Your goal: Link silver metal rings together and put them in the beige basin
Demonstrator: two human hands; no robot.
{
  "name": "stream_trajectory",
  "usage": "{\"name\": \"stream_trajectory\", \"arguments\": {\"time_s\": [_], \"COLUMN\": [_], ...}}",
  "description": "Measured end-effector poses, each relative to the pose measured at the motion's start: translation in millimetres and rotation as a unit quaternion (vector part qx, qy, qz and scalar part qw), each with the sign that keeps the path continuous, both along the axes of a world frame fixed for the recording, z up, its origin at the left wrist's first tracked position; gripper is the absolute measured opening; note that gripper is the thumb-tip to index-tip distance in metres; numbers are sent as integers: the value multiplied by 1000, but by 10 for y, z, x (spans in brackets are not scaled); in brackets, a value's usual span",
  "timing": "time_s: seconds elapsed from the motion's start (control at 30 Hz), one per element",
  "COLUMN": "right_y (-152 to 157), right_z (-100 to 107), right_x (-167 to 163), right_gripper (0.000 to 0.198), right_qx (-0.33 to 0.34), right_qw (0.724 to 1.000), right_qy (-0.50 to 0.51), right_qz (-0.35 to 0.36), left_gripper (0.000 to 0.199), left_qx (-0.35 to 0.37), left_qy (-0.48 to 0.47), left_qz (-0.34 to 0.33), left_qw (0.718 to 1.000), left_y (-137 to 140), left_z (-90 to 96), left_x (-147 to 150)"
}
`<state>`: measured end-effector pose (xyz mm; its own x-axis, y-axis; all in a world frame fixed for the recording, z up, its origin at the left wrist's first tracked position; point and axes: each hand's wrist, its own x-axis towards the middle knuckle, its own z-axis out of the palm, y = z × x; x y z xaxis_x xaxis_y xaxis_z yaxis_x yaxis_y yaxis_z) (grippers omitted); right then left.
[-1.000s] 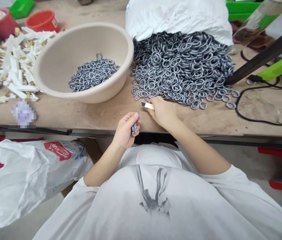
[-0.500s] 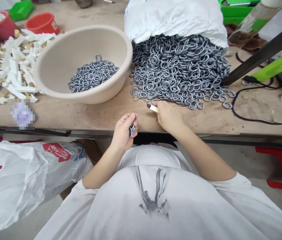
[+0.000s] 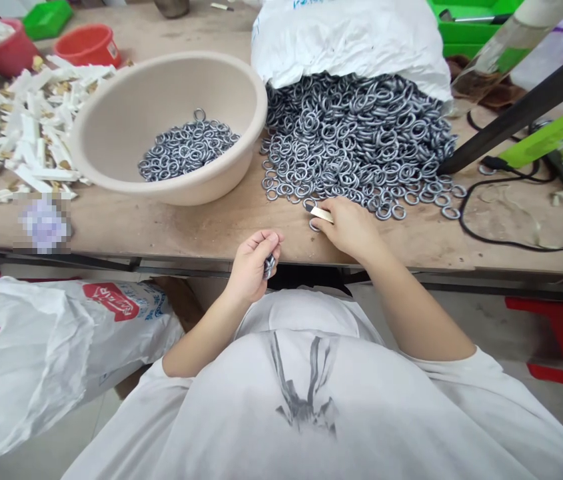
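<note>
My left hand is closed in front of the table edge, with several grey metal rings showing between its curled fingers. Just right of it, my right hand pinches a short, flat, cream-coloured tool with a dark slanted tip; its exact kind is unclear. One ring lies by the right fingertips, and I cannot tell whether they grip it. Behind that hand spreads a large heap of grey rings. A beige basin at the left holds a smaller heap of the same rings.
A white sack lies open behind the heap. White strips and a red bowl are at the left. A black post and a black cable stand and lie right. Another white sack rests below the table edge.
My right hand has shifted slightly right with the tool, and a ring now shows beside its fingertips. The left hand has moved a little right, still closed on rings.
</note>
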<state>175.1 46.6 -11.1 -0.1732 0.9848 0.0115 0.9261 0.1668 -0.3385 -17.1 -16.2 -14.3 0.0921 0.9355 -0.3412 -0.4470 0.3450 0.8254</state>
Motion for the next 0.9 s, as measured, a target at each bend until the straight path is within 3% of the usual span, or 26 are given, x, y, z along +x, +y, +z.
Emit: {"name": "stream_trajectory", "arguments": {"time_s": [0.2,0.3,0.37,0.43,0.47,0.53,0.63,0.77,0.9], "right_y": [-34,-44,-87,-165,-210,-293,-361,-378,-450], "right_z": [-32,-45,-41,-21,-8,7,-26,-102,-72], "right_x": [10,-6,-60,-158,-218,-339,-458,-430,-305], "right_gripper": [22,10,14,25,29,32,37,45,49], "right_qx": [-14,-40,-78,-104,-104,-87,-26,35,129], "right_qw": [998,987,947,882,856,836,841,857,906], "right_qy": [30,145,307,455,503,540,540,512,388], "right_qz": [47,56,57,61,59,47,28,54,113], "left_gripper": [35,35,36,41,44,50,51,51,50], "left_qx": [5,14,22,33,39,46,41,35,35], "left_qy": [1,16,31,36,33,23,10,-7,-27], "left_qz": [-8,-2,-3,-17,-28,-49,-53,-36,-10], "left_qw": [1000,1000,999,999,998,997,998,999,999], "left_y": [-13,-11,-8,-6,-5,-5,-12,-34,-49], "left_z": [-24,-66,-103,-131,-139,-140,-113,-47,26], "left_x": [12,21,39,72,92,135,174,156,130]}}
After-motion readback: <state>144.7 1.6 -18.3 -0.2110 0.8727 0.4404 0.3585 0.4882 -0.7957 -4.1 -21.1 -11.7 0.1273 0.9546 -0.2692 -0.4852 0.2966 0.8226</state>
